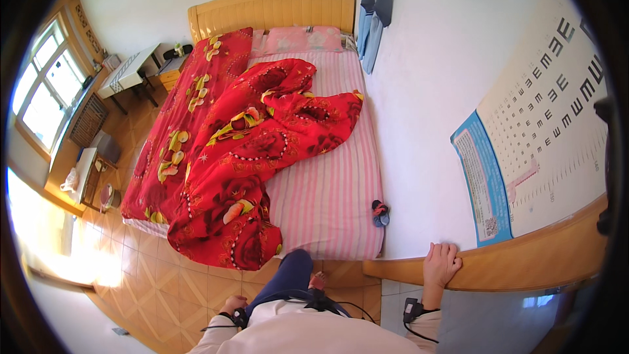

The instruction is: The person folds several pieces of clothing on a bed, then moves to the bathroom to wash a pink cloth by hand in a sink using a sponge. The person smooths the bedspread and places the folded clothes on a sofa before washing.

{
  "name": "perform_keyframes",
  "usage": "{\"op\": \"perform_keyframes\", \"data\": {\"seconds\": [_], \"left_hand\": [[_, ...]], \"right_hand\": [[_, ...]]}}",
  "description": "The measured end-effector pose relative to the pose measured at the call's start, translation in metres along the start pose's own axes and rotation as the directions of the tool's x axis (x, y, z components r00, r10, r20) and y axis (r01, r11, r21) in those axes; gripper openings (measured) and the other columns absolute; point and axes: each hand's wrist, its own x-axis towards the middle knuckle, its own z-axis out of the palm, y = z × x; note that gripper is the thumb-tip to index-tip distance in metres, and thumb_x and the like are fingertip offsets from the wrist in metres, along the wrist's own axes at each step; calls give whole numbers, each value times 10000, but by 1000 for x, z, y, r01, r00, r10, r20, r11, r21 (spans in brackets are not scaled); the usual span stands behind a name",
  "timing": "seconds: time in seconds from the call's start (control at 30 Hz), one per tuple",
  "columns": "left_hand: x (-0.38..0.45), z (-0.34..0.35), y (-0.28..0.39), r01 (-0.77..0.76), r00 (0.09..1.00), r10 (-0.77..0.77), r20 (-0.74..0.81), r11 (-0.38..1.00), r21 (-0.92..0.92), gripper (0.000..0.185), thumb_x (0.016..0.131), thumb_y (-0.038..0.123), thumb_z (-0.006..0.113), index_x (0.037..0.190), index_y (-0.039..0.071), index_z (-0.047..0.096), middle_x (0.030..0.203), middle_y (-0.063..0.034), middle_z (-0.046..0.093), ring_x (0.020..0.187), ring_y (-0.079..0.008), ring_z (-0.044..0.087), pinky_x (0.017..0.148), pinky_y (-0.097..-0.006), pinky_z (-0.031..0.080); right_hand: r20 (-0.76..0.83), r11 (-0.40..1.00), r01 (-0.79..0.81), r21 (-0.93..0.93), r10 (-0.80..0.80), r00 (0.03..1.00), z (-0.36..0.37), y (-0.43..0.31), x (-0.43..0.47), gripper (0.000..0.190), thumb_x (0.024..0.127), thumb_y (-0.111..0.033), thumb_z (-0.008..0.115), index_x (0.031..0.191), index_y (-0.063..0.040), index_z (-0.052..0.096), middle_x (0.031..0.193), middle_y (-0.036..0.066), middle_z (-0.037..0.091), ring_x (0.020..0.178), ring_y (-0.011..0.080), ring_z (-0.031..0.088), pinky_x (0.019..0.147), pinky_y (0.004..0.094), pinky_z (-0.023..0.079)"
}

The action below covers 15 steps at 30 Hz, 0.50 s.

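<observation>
My right hand [442,263] rests with curled fingers over the wooden door frame [516,264] at the lower right. Beside my left thigh hangs my left hand [236,303], small in view and partly hidden by its own wrist; it appears to hold nothing, but its fingers are unclear. Ahead stands a bed with a pink striped sheet [329,196]. A rumpled red floral quilt [255,142] lies over its left and middle. Another red floral cover [186,123] stretches along the left side. Pink pillows [304,40] lie against the wooden headboard [275,7].
Dark socks [380,214] lie at the bed's right edge. Clothes [374,14] hang on the wall. An eye chart [540,123] is fixed at right. A table [128,70], nightstand [172,70], bench [87,167] and bucket [111,197] stand left on the tiled floor [167,285].
</observation>
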Motion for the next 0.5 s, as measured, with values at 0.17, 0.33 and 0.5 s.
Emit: {"op": "perform_keyframes", "data": {"seconds": [0.17,0.33,0.5], "left_hand": [[13,-15,12,-7,998,9,-58,999,35,451,681,283,771,1109,148,734,1030,-55,737,954,-216,701,858,-311,539],[29,-42,54,-132,982,141,-129,988,81,342,717,275,715,1042,177,755,996,-118,731,920,-251,710,858,-351,548],[44,-87,137,-320,851,371,-373,928,192,277,768,184,588,983,136,756,984,-142,721,979,-301,683,911,-391,527]], "right_hand": [[-7,1000,19,-9,-19,1000,1,0,-3,243,929,-320,603,748,-184,515,824,-10,541,955,152,541,796,354,289],[-92,999,38,14,-37,995,2,0,-4,273,926,-335,618,732,-182,501,789,-12,531,890,151,554,767,348,289],[-115,1000,-3,-15,1,993,-1,-5,3,275,908,-334,648,716,-192,512,784,-30,544,868,144,556,749,346,282]]}}
